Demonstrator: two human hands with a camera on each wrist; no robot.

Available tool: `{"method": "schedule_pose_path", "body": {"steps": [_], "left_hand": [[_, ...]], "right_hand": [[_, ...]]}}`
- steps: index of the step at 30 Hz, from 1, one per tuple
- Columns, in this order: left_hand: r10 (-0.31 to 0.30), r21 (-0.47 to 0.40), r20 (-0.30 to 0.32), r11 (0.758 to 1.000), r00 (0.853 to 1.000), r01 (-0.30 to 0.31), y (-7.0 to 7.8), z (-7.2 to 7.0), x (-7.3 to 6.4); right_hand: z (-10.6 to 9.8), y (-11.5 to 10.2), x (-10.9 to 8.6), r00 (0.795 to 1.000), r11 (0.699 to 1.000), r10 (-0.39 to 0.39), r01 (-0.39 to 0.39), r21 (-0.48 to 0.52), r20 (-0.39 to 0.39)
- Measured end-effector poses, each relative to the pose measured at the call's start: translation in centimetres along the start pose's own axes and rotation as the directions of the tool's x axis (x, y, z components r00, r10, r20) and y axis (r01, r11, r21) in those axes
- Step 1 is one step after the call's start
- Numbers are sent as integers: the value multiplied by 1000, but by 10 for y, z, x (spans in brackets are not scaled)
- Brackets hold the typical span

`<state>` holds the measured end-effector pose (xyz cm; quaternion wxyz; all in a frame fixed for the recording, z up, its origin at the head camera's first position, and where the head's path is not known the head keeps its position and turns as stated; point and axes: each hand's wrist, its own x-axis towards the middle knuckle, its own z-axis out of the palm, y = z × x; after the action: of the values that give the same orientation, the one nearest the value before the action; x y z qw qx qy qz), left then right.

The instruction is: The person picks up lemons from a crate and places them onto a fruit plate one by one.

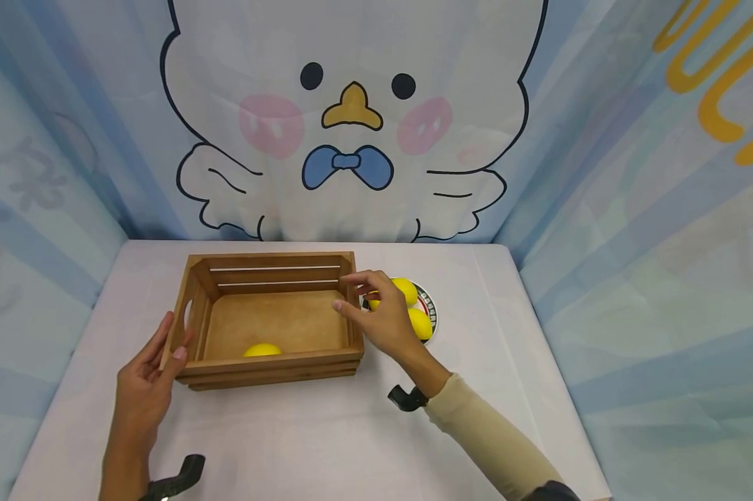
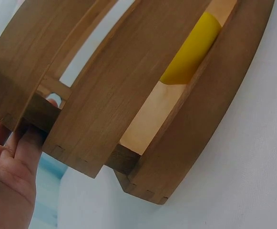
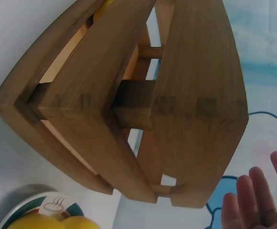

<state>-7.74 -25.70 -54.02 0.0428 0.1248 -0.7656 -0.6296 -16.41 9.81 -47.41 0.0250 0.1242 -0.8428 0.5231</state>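
A slatted wooden crate [image 1: 270, 379] stands on the table, slightly tilted in the left wrist view. My left hand [image 1: 141, 390] grips its left end, with the thumb at the front corner and the fingers behind the end wall. One yellow lemon [image 1: 262, 350] lies inside against the front wall; it also shows between the slats as a yellow lemon [image 2: 191, 52]. My right hand [image 1: 383, 313] hovers by the crate's right end, its fingers extended and holding nothing. Beneath and behind that hand, a round plate [image 1: 435, 316] bears several lemons [image 1: 420, 323], partly hidden by the hand.
A white cloth covers the table [image 1: 289, 438]. Printed curtains close off the back and both sides, with a cartoon bird on the rear curtain [image 1: 351, 42]. A black strap mount [image 1: 408, 399] sits on the right wrist, and a similar mount [image 1: 179, 476] on the left.
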Motion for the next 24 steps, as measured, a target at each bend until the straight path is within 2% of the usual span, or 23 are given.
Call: {"method": "schedule_pose_path", "body": {"steps": [13,24], "left_hand": [[8,33,-10,999,1000,-8,-2,1,1],[-3,-43,-8,999,1000,3,-1,1,2]], "right_hand": [[17,-9,4,994,999,-29,28,16,102],[27,-12,3,987,999,-34,32,16,157]]}}
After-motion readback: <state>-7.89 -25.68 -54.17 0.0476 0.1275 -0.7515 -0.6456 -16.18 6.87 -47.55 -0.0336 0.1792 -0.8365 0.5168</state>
